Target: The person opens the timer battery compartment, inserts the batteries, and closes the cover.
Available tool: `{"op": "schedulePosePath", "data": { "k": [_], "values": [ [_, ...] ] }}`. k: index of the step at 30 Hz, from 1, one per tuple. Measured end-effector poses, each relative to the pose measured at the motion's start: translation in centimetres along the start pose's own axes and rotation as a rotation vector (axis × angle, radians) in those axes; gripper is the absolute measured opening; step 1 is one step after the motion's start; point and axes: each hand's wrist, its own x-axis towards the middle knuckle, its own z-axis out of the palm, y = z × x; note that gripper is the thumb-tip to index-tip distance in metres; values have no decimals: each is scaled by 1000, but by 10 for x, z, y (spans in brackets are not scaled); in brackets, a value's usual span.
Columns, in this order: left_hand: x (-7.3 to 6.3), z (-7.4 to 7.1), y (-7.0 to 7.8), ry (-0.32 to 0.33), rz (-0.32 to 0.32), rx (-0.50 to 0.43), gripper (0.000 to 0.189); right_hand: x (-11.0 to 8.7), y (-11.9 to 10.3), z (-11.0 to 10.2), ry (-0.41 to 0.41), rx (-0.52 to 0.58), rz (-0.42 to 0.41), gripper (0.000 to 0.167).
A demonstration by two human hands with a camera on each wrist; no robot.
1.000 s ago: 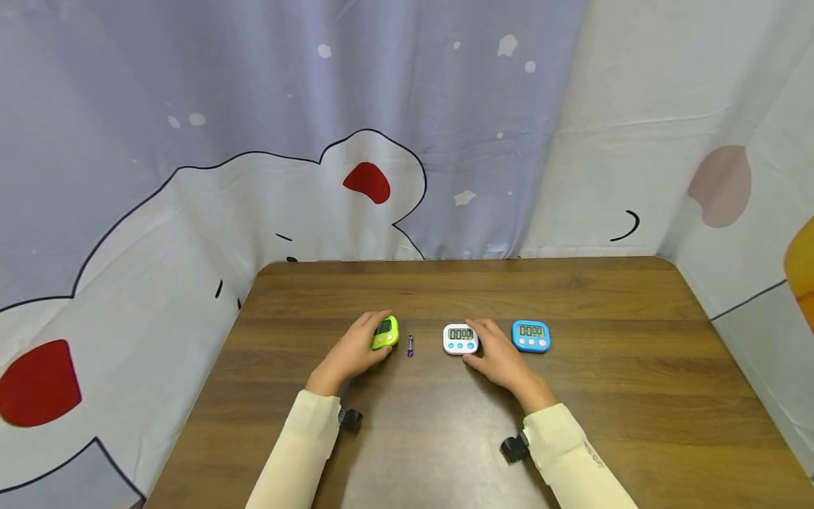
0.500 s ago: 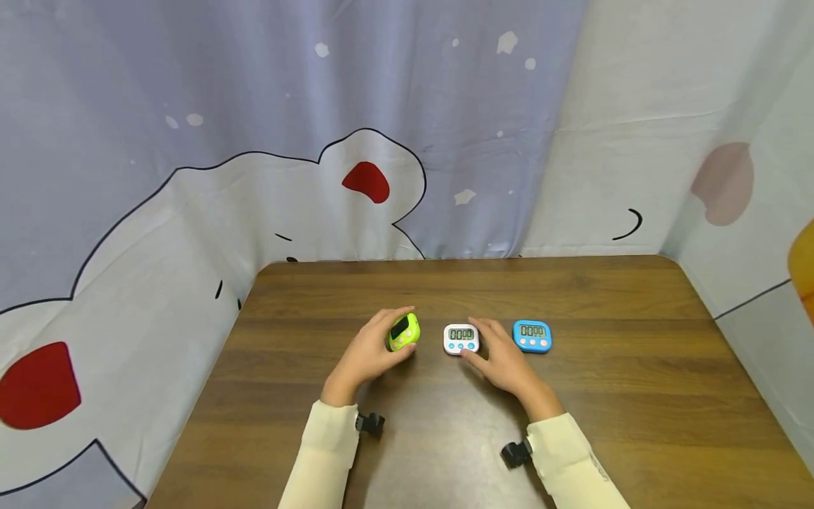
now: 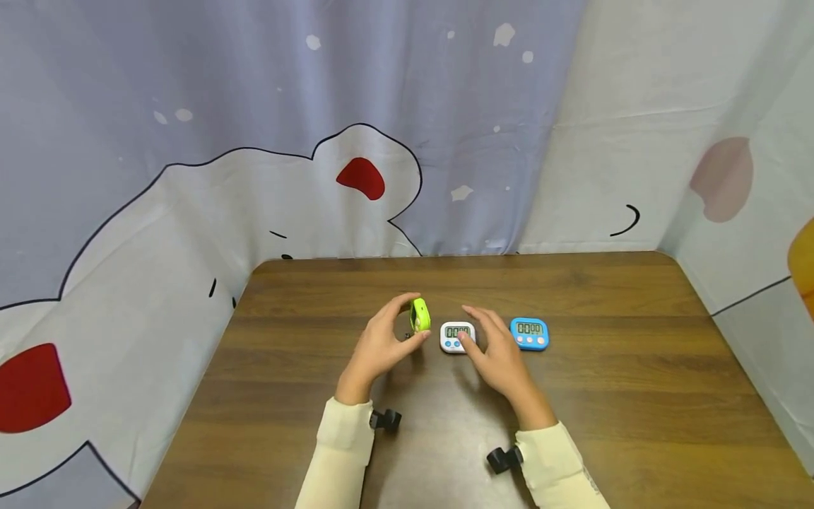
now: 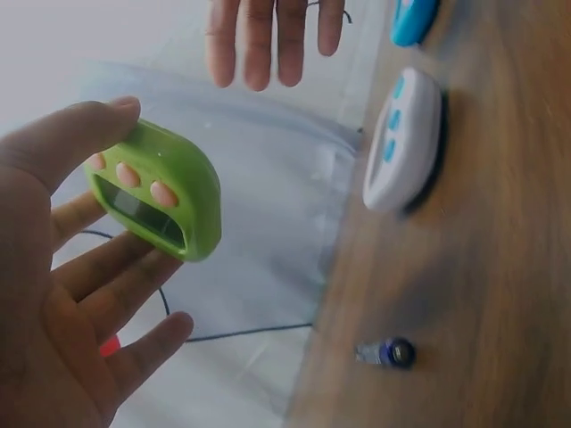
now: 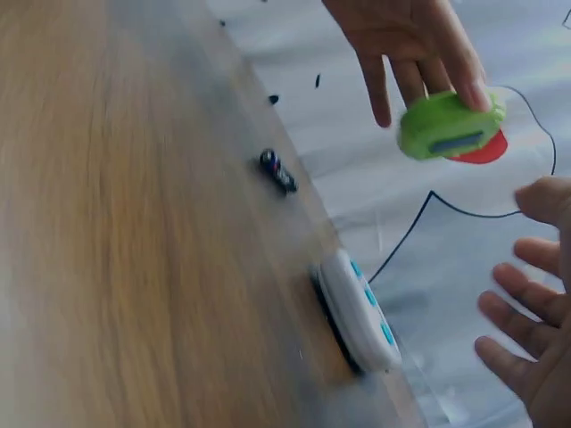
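Now the green timer (image 3: pixel 420 316) (pinched) tilts more steeply

Left forearm (image 3: pixel 339 452) and right forearm (image 3: pixel 559 463) reach forward from where I watch, slanting inward | left hand (image 3: pixel 381 344) aloft, thumb pinching against fingers, little finger (image 4: pixel 152 352) stretched free | right hand (image 3: pixel 500 355) relaxed, thumb spread from loosely extended fingers, palm facing the left, hands apart

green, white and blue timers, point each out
Green timer (image 4: pixel 146 183), left wrist view: front face, between two buttons.
White timer (image 5: pixel 351 308), right wrist view: side of its casing.
Blue timer (image 3: pixel 528 329), head view: its screen.
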Motion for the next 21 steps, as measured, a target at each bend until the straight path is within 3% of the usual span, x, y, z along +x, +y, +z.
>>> {"op": "schedulePosePath", "data": {
  "k": [4, 8, 15, 21],
  "values": [
    [2, 3, 5, 34, 19, -64, 67, 2, -8, 4, 100, 112, -42, 39],
    [3, 7, 11, 64, 34, -135, 66, 2, -14, 8, 131, 252, -38, 34],
    [6, 14, 20, 102, 71, -318, 68, 1, -37, 3, 100, 309, 93, 30],
    [9, 13, 34, 135, 104, -466, 76, 3, -64, -11, 7, 449, 113, 33]
  ]
}}
